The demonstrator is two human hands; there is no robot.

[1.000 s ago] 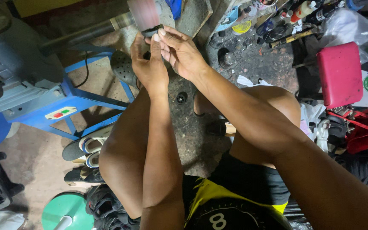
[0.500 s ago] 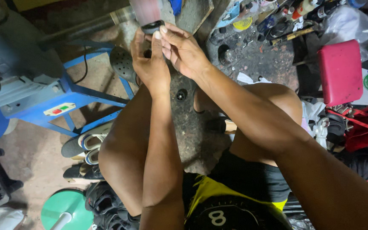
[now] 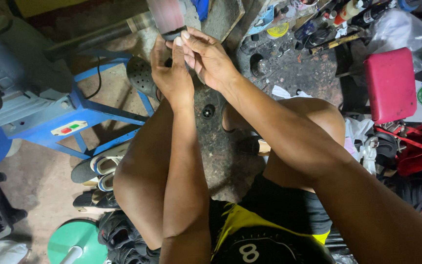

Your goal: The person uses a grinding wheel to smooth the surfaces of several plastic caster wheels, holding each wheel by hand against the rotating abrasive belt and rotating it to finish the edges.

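The floor [image 3: 35,181] is bare, stained concrete, paler at the lower left of the frame and darker and grimy toward the upper right. A dark round slab [image 3: 225,146] lies on it at the centre, partly hidden by the person's legs. At the left stands a blue metal frame [image 3: 98,115]. Below it, at the lower left, a few sandals [image 3: 98,168] lie side by side, with darker shoes [image 3: 118,234] just beneath them and a green disc [image 3: 69,237] near the bottom edge. A perforated dark clog [image 3: 140,76] lies at the upper centre. At the upper right, bottles and tools [image 3: 328,29] are scattered, and a red padded stool [image 3: 390,83] stands near the right edge.
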